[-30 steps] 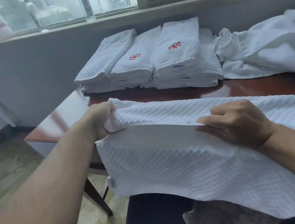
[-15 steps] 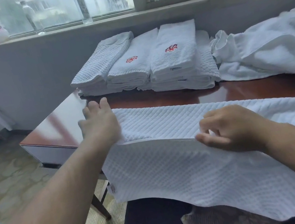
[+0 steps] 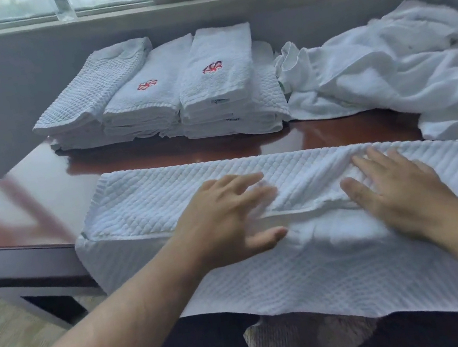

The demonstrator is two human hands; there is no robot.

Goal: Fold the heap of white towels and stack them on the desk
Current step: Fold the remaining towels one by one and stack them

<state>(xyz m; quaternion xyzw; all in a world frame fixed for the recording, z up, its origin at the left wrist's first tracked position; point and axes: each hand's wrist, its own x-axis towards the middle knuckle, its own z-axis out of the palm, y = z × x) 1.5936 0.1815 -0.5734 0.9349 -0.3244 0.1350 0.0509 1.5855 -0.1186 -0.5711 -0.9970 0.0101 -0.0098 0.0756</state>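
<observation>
Pressing flat, left hand [image 3: 223,219] & right hand [image 3: 401,196] splayed, gripping nothing, white waffle-weave towel [image 3: 165,196], prob. folded lengthwise

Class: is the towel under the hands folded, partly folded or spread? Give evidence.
Partly folded: the towel has one long flap laid over itself on the desk; the rest hangs off the edge.

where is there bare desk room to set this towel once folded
The desk is bare at its left end, bordered by the folded stacks behind and the spread towel to the right. A narrow bare strip runs between stacks and towel. Back right is crowded by the unfolded heap.
</observation>
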